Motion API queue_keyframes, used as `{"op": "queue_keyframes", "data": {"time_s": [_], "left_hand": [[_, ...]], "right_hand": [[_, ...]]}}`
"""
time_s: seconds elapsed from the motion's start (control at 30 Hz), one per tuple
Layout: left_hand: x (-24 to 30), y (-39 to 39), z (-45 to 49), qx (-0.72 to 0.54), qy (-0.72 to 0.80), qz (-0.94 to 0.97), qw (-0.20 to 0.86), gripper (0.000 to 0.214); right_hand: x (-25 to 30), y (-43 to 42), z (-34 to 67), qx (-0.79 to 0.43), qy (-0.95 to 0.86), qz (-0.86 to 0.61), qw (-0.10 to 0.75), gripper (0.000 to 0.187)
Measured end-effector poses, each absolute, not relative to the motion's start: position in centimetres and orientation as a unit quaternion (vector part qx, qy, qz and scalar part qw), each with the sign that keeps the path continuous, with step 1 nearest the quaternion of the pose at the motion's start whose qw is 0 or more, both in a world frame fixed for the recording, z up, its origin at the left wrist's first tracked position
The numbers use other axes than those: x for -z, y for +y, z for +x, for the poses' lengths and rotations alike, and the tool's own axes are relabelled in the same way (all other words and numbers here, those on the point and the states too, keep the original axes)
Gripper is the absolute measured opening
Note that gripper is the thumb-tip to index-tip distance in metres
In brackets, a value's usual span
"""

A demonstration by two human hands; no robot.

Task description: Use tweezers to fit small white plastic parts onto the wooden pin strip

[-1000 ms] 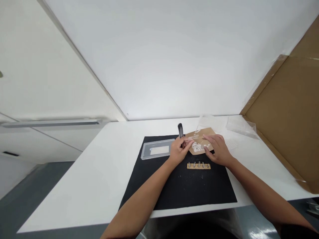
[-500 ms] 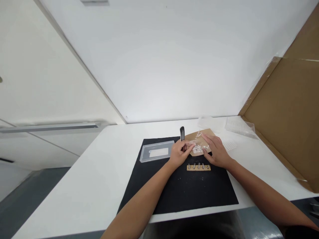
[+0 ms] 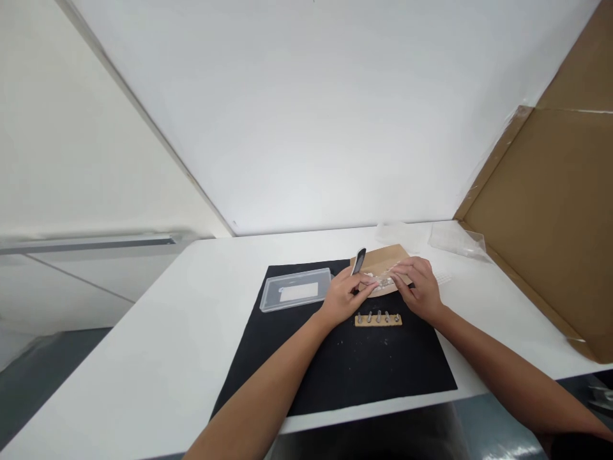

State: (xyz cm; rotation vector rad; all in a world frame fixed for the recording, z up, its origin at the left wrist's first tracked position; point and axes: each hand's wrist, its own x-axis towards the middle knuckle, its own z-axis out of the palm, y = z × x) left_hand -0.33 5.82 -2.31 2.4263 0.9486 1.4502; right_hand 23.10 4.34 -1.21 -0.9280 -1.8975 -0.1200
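Note:
My left hand (image 3: 343, 292) is closed around a tool with a black and pale handle (image 3: 358, 260) that sticks up from it; its working end is hidden. Fingertips of my right hand (image 3: 420, 287) are pinched together on a thin, clear piece too small to identify, close to the left fingertips. Both hands are over a sheet of brown paper or card (image 3: 383, 257). Small white bits (image 3: 383, 281) lie on that sheet, partly covered by the fingers. Nearer to me, a tan strip (image 3: 378, 321) carries several short upright metallic pieces.
A translucent plastic box or lid (image 3: 295, 289) with a white label lies left of my hands on the black mat (image 3: 364, 370). Clear plastic (image 3: 457, 239) sits at the back right of the white table (image 3: 158, 345). A tall cardboard panel (image 3: 550, 223) stands along the right.
My right fingers have gone from spread over the white bits to a pinch beside my left fingertips. The handle in my left hand now leans to the right. The view has shifted slightly.

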Motion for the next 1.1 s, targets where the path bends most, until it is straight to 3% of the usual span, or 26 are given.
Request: {"op": "queue_keyframes", "data": {"time_s": [0.1, 0.47, 0.77, 1.1], "left_hand": [[2.3, 5.8, -0.4, -0.481, 0.318, 0.814, 0.070, 0.020], [2.9, 6.7, -1.1, -0.511, 0.311, 0.802, -0.001, 0.009], [2.6, 7.4, -2.3, -0.515, 0.419, 0.741, -0.101, 0.009], [0.6, 7.9, -4.5, -0.225, 0.641, 0.711, -0.180, 0.033]], "right_hand": [[0.8, 4.2, 23.1, 0.030, -0.777, -0.375, 0.505, 0.015], [0.6, 5.5, 25.3, 0.068, -0.744, -0.419, 0.515, 0.015], [0.7, 5.8, 25.5, 0.018, -0.743, -0.421, 0.521, 0.012], [1.0, 5.9, 25.5, -0.005, -0.749, -0.424, 0.509, 0.025]]}}
